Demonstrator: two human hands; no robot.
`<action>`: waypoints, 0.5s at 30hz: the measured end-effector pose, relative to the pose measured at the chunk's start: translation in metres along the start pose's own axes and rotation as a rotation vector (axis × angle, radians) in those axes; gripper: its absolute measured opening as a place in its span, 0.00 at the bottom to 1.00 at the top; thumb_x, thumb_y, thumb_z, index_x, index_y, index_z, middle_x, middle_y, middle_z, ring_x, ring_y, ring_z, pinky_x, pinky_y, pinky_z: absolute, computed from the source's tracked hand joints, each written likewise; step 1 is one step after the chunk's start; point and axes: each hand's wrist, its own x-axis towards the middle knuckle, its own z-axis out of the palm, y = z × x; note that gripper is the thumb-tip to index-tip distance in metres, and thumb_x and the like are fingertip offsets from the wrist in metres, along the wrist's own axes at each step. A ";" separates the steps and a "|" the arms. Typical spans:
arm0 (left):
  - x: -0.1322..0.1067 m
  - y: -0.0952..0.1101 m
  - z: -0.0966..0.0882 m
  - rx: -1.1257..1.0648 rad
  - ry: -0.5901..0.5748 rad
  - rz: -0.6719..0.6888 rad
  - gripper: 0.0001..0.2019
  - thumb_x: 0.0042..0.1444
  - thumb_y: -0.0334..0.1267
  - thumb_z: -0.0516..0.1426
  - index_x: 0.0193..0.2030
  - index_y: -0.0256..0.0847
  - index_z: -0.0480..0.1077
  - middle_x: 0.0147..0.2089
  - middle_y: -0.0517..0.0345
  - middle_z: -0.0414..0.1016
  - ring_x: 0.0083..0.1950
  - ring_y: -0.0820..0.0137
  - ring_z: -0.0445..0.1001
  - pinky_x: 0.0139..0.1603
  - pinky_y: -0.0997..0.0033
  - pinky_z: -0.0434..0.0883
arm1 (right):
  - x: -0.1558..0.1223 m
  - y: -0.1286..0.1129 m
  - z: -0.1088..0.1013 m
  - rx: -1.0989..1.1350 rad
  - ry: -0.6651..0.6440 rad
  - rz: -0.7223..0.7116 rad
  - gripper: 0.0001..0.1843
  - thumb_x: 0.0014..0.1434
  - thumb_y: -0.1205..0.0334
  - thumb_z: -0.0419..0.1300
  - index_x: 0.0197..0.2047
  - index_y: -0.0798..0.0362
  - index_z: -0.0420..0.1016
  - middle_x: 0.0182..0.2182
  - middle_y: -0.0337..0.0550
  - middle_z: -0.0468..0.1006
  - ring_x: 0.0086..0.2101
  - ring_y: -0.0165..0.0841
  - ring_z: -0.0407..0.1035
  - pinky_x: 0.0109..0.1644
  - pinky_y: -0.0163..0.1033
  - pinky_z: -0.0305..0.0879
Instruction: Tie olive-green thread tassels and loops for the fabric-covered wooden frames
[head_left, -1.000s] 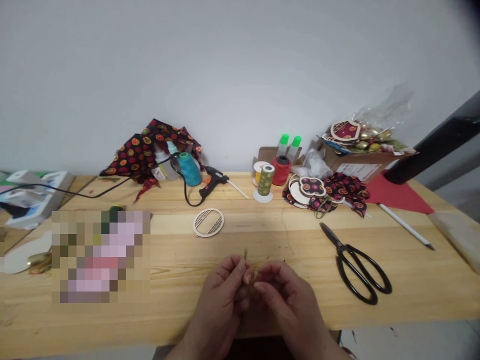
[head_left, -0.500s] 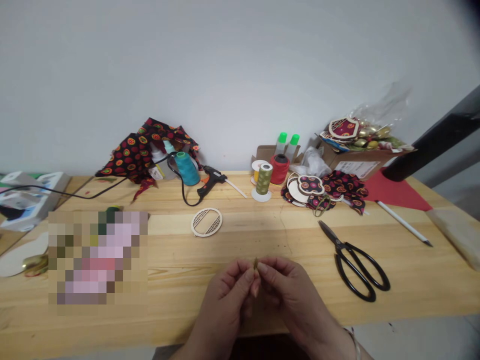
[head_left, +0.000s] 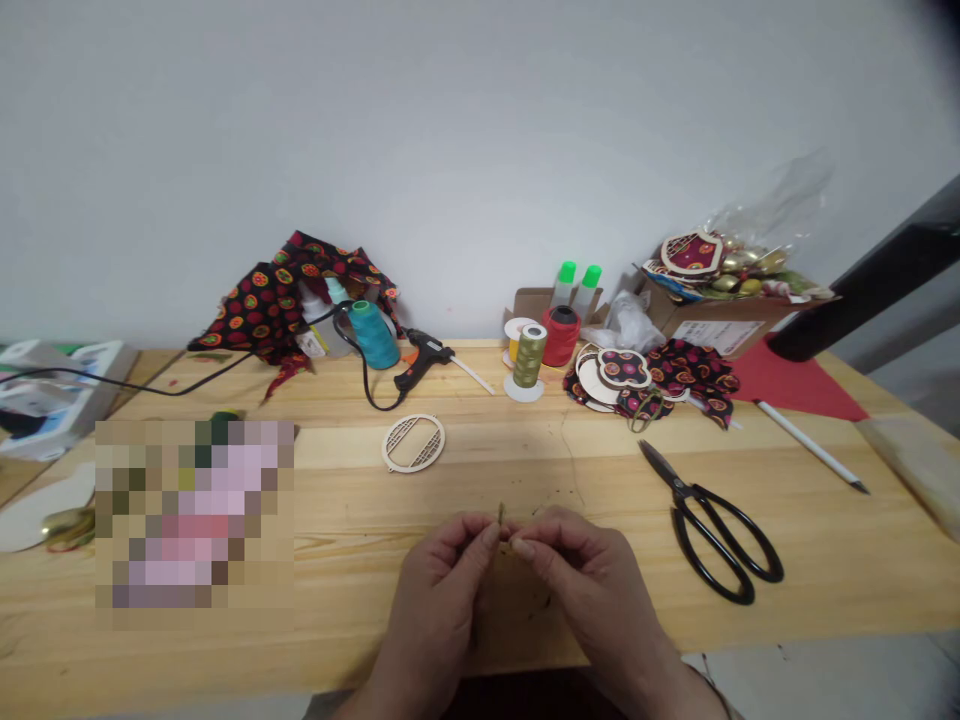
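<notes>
My left hand (head_left: pixel 442 590) and my right hand (head_left: pixel 581 580) meet fingertip to fingertip over the near edge of the wooden table (head_left: pixel 825 560). Both pinch a small olive-gold piece of cord or thread (head_left: pixel 501 516) whose tip sticks up between the fingers. Its shape is too small to make out. A thin olive thread (head_left: pixel 566 455) runs from near my hands toward the olive spool (head_left: pixel 529 357) at the back.
Black scissors (head_left: pixel 716 525) lie to the right. A round wooden disc (head_left: pixel 414 442) lies ahead, with a glue gun (head_left: pixel 427 358), teal spool (head_left: pixel 371 335), red spool (head_left: pixel 561 337), patterned fabric (head_left: pixel 281 290), fabric-covered shapes (head_left: pixel 626 370), a pencil (head_left: pixel 810 448) and a cardboard box (head_left: pixel 716 320) behind.
My hands stay pinched together on the small piece and have shifted slightly lower and nearer. The view tilted a little.
</notes>
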 end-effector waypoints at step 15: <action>-0.003 -0.008 -0.001 0.022 -0.070 0.040 0.11 0.53 0.44 0.60 0.28 0.39 0.69 0.21 0.67 0.61 0.23 0.77 0.57 0.25 0.79 0.57 | -0.002 0.005 0.001 -0.197 0.041 -0.202 0.04 0.51 0.66 0.63 0.26 0.51 0.78 0.29 0.40 0.68 0.34 0.33 0.66 0.41 0.38 0.65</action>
